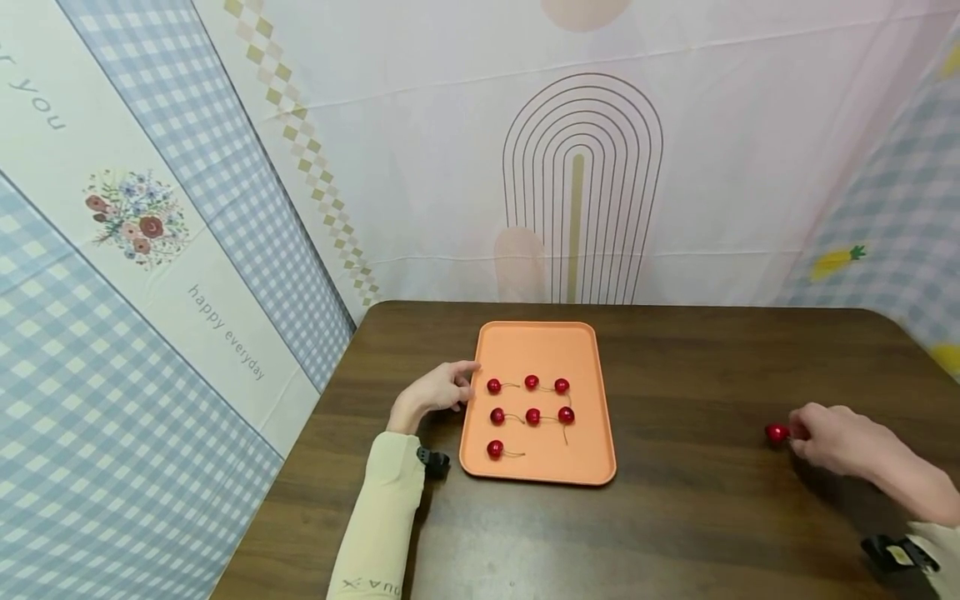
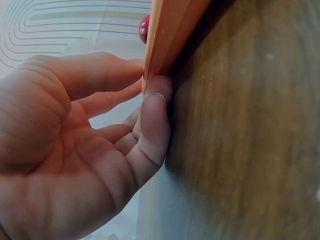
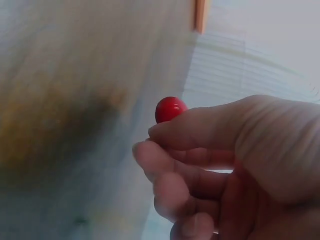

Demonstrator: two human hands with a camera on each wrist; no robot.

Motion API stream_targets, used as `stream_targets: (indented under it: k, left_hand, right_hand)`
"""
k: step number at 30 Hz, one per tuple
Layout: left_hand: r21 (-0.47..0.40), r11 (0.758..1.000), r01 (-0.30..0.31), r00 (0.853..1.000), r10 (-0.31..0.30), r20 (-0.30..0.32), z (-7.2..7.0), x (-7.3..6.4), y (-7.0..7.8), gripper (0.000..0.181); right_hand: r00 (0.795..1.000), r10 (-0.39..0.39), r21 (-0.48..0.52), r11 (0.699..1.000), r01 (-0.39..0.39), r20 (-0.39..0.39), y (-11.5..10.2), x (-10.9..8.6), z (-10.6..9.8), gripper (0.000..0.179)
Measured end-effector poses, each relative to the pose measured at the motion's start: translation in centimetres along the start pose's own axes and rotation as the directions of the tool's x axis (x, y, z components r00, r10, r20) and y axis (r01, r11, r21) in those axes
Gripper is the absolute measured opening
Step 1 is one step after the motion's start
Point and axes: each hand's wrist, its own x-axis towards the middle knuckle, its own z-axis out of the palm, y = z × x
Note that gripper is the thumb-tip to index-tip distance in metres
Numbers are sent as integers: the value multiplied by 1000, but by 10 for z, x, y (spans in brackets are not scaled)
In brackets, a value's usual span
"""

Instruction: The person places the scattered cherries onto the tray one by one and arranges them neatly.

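Observation:
An orange tray (image 1: 536,346) lies on the table with several red cherries on it, such as the cherry (image 1: 496,449) alone in the nearest row. My left hand (image 1: 437,390) holds the tray's left rim; in the left wrist view the thumb meets the top edge and curled fingers (image 2: 155,120) lie against the outer wall. Far to the right of the tray, my right hand (image 1: 840,442) pinches another cherry (image 3: 170,109) between thumb and fingers. Its round red body sticks out past the fingertips, while the stem is hidden by the hand.
The brown wooden table (image 1: 675,517) reaches back to a patterned cloth (image 1: 435,167) hanging behind it. A blue checked cloth (image 1: 82,358) hangs at the left. Each wrist wears a small black device, such as the left wrist device (image 1: 433,462).

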Motion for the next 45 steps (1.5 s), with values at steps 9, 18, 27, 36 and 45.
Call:
stream_targets:
  k: [9,18,27,36,45]
  left_hand:
    - [5,1000,-16,1000,16,-7,-1,-3,-3,54]
    - [-26,1000,-10,1000,9,-11,-1,-1,-6,54]
    - [-45,999,-12,1000,12,-5,-2,0,-3,54]
    - [-63,998,-9,1000,9,7,-2,0,-4,55]
    - [-75,997,-14,1000,16,17,-2,0,-4,55]
  right_hand:
    - [990,-96,-41,995,92,-106,-41,9,-10,11]
    - [969,-193,-66,981,185,-152,-88,24,-23,6]
    - [949,-268,-42,963,265,-165,-132,33,-30,10]
    - [922,-365,-4,930,368,-132,-172,44,-26,9]
    - [897,-427,-23,904,427,-114,-211,53,-16,12]
